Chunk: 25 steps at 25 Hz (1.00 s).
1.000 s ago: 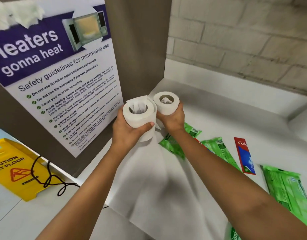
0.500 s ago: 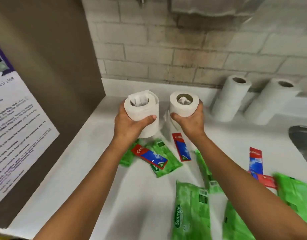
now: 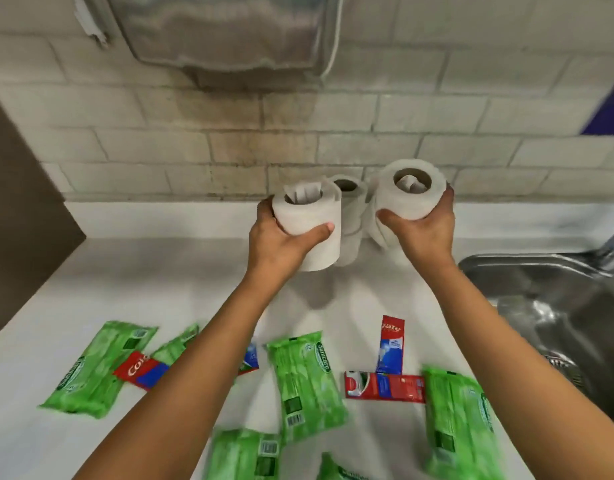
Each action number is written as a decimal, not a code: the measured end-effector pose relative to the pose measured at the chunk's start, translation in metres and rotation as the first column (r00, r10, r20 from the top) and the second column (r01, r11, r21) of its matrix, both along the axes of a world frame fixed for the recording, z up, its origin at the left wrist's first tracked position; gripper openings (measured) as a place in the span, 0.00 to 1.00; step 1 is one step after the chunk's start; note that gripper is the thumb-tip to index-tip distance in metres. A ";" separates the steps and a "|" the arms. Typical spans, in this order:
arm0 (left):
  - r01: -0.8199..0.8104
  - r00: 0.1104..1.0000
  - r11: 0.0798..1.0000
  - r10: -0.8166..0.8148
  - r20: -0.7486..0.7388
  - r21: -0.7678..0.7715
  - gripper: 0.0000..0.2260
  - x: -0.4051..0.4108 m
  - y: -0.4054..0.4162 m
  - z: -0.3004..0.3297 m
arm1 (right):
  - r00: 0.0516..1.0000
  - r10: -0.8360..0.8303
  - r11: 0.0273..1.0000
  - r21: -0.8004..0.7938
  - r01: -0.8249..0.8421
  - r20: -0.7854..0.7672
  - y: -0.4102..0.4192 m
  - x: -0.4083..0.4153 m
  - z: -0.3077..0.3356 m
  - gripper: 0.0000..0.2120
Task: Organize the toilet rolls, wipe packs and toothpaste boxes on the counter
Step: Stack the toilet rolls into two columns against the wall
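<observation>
My left hand [image 3: 281,242] grips a white toilet roll [image 3: 312,220] held upright above the counter [image 3: 167,282]. My right hand [image 3: 421,230] grips a second toilet roll [image 3: 407,192], raised a little higher. Between and behind them stands another roll [image 3: 350,202] against the back wall, and part of one more shows behind my right hand. Several green wipe packs [image 3: 307,379] lie scattered on the near counter. Red and blue toothpaste boxes [image 3: 390,344] lie among them, one [image 3: 385,386] flat beside a pack, one [image 3: 139,370] partly under my left forearm.
A steel sink [image 3: 554,306] sits at the right. A metal dispenser [image 3: 226,32] hangs on the brick wall above. A brown panel [image 3: 18,188] bounds the counter at the left.
Both hands have carried their rolls to the right along the counter, toward the rolls standing at the back wall. The view swung right with them, away from the poster, and the sink came into sight.
</observation>
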<state>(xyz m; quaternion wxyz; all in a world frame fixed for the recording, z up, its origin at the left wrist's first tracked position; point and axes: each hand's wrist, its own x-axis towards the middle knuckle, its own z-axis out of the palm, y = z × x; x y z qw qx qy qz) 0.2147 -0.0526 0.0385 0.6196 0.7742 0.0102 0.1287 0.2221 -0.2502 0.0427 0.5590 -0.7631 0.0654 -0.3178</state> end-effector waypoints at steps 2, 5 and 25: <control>-0.005 1.000 1.000 0.004 0.023 0.012 0.36 0.020 -0.029 0.007 | 0.998 -0.054 0.998 -0.030 0.056 0.044 -0.037 0.019 0.010 0.27; -0.016 0.999 1.000 0.015 0.035 0.016 0.35 0.046 -0.059 0.010 | 0.995 -0.086 0.996 -0.019 0.086 0.046 -0.077 0.041 0.023 0.32; -0.114 0.993 0.984 0.109 0.046 0.134 0.38 0.157 -0.121 0.005 | 0.986 -0.010 0.998 -0.059 0.000 -0.168 -0.145 0.145 -0.027 0.36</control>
